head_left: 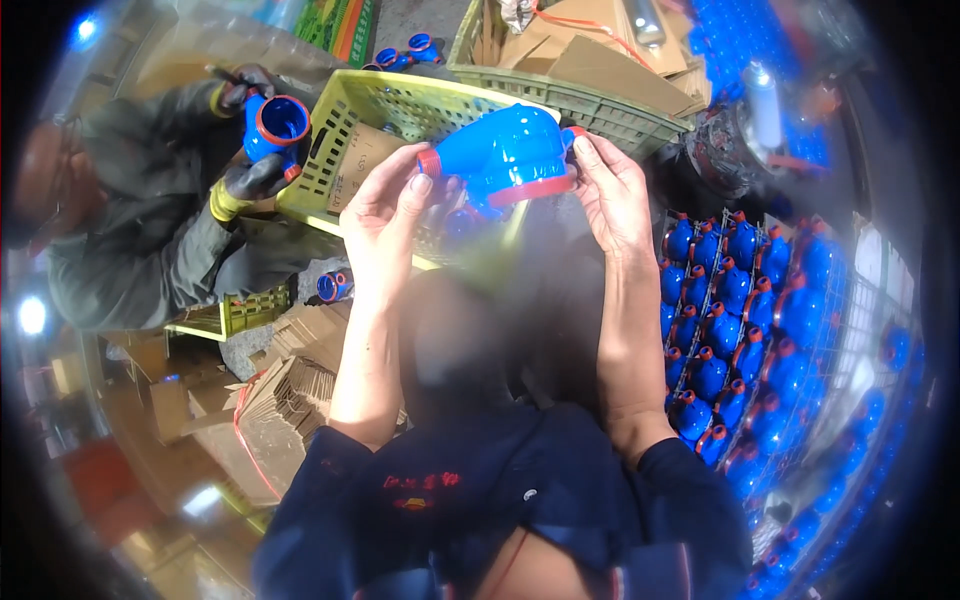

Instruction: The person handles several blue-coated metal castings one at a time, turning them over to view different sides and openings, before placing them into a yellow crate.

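Note:
A glossy blue water meter body (505,145) with orange-red ends and a wide orange-red rim is held up in front of me, its wide rim facing down toward me. My left hand (385,205) pinches the threaded end on the left. At the opposite end, the fingers of my right hand (612,190) close on the small orange-red tip. Behind and below the part stands a yellow-green plastic crate (322,135) with a piece of cardboard (365,165) inside; my hands and the part hide some of its contents.
At the left a co-worker's gloved hands (255,182) hold a similar blue body (262,145). Racked blue bodies (710,330) fill the right side. A second crate (640,125) with cardboard stands at the back. Stacked cardboard (290,400) lies lower left. More blue bodies (424,46) sit beyond the crate.

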A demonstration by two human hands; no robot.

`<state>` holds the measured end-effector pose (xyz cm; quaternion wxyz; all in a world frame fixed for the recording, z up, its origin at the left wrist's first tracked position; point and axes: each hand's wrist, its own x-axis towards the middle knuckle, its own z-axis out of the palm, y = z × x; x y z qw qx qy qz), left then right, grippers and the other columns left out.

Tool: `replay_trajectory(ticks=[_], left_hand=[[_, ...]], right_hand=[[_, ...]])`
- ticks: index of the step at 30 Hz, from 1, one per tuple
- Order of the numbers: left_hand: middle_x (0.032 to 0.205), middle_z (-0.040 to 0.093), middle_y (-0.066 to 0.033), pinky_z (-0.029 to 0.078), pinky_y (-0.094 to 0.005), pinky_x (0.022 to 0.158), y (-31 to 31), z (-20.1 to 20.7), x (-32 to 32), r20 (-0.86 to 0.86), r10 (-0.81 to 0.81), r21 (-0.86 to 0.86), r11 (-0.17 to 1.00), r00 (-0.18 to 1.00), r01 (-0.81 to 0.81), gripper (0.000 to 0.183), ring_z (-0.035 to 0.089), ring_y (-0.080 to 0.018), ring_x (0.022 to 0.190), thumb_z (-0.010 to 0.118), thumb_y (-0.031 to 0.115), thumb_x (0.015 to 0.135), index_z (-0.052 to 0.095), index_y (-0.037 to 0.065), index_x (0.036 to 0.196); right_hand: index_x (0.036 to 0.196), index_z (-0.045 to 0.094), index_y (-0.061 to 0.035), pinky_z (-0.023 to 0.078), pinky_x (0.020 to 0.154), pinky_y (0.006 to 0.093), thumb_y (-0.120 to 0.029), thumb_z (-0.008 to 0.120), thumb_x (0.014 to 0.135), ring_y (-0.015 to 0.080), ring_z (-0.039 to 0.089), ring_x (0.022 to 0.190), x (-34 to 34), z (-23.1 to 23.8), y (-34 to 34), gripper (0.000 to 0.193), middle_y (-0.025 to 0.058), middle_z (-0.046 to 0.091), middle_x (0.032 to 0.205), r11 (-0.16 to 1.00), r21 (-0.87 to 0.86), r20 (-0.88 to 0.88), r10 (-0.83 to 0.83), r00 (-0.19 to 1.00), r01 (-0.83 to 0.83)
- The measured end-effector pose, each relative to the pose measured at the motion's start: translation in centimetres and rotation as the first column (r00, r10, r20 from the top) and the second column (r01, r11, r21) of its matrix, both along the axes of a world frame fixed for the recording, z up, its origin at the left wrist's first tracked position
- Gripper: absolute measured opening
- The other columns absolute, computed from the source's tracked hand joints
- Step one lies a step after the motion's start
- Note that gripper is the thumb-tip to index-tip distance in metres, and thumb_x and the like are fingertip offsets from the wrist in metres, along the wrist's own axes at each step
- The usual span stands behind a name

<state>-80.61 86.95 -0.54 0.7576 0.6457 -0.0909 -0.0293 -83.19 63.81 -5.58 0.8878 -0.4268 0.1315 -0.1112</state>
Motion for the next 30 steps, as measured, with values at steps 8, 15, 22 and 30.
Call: replay_trajectory(ticks=[8, 15, 22, 30], left_hand=[[0.095, 0.069, -0.0108, 0.056, -0.0296, 0.074, 0.8, -1.0, 1.1, 0.011, 0.045, -0.072, 0.996, 0.999, -0.044, 0.025, 0.066, -0.0158, 0.075, 0.066, 0.013, 0.095, 0.062, -0.003, 0.114], [0.092, 0.067, -0.0082, 0.054, -0.0290, 0.071, 1.0, -0.6, 1.3, 0.006, 0.081, -0.052, 0.995, 0.997, -0.080, 0.021, 0.062, -0.0125, 0.072, 0.066, 0.018, 0.095, 0.062, 0.001, 0.107], [0.086, 0.064, -0.0058, 0.053, -0.0296, 0.067, 0.4, 0.1, 1.8, 0.029, 0.098, -0.053, 0.994, 0.995, -0.096, 0.021, 0.057, -0.0111, 0.067, 0.065, 0.024, 0.097, 0.061, 0.003, 0.099], [0.075, 0.059, -0.0015, 0.051, -0.0267, 0.064, 1.2, -1.0, 2.0, -0.028, 0.172, 0.003, 0.985, 0.985, -0.172, 0.025, 0.054, -0.0089, 0.063, 0.062, 0.029, 0.098, 0.061, 0.004, 0.093]], right_hand=[[0.100, 0.066, 0.0011, 0.044, 0.056, 0.0234, -0.019, 0.063, 0.098, 0.0083, 0.057, 0.062, -0.1, 0.4, 0.4, 0.021, 0.0019, 0.065, 0.080, 0.996, 0.009, -0.029, 0.088, 0.996, -0.088], [0.098, 0.065, -0.0008, 0.035, 0.048, 0.0205, -0.030, 0.060, 0.100, 0.0051, 0.049, 0.056, 0.2, -0.1, 1.1, 0.030, -0.0002, 0.062, 0.077, 0.991, -0.042, -0.147, 0.116, 0.982, -0.123], [0.099, 0.065, -0.0001, 0.025, 0.042, 0.0194, -0.038, 0.060, 0.098, 0.0032, 0.039, 0.051, 0.0, 0.1, 1.5, 0.039, 0.0018, 0.058, 0.072, 0.973, -0.088, -0.117, 0.204, 0.972, -0.214], [0.077, 0.059, -0.0053, 0.024, 0.039, 0.0202, -0.038, 0.066, 0.092, 0.0044, 0.041, 0.050, 0.1, 0.6, 1.7, 0.037, -0.0010, 0.048, 0.059, 0.972, -0.111, -0.228, 0.178, 0.957, -0.207]])
